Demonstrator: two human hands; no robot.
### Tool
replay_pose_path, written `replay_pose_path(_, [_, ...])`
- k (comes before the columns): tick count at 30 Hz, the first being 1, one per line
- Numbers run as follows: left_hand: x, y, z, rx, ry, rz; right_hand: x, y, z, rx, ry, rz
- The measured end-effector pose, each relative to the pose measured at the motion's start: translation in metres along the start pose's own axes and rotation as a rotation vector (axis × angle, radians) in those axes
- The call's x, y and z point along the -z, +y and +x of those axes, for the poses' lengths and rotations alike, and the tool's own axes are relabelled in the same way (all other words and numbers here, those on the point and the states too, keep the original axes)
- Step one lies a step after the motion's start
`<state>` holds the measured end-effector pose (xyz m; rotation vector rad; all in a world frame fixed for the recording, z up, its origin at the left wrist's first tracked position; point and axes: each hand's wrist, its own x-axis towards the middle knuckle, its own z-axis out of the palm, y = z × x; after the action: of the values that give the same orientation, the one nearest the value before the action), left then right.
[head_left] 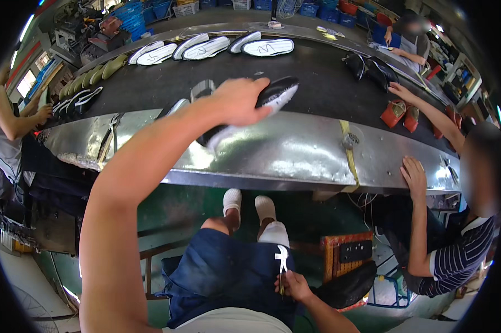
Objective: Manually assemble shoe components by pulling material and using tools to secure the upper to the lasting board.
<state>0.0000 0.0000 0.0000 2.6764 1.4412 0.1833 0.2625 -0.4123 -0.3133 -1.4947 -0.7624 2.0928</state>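
Note:
My left hand (242,101) is stretched out over the dark belt, its fingers closed round a black shoe (278,93) with a white lower edge. Below its wrist lies a blurred black-and-white shoe (213,136) on the metal ledge. Partly behind my forearm are a grey-and-white shoe (202,89) and a pale one (175,106). Down by my lap, my right hand (295,286) is closed on a thin white looped item (282,258); its exact kind is unclear.
The dark belt (328,89) carries white-soled shoes (206,49), olive shoes (95,75), black shoes (372,71) and red shoes (395,114). A metal ledge (289,144) runs along its near side. Co-workers (456,244) sit right, left and across. A woven stool (331,255) stands at right.

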Motion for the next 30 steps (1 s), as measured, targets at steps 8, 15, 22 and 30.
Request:
replay_pose_path(8, [-0.126,-0.145,0.114,0.041,0.113,0.52,0.001,-0.033,0.003,-0.07,0.031,-0.019])
replay_pose_path(15, [-0.05,-0.125,0.083,0.108,-0.018,0.188,0.011,-0.031,0.012,-0.133,0.038,0.068])
replay_pose_path(22, [-0.03,-0.262,-0.062,0.877,-0.094,-0.5,0.002,-0.022,0.012,-0.078,-0.007,-0.007])
replay_pose_path(30, [-0.052,-0.094,-0.215,0.219,0.115,-1.755,-0.007,0.002,0.003,-0.008,0.075,0.032])
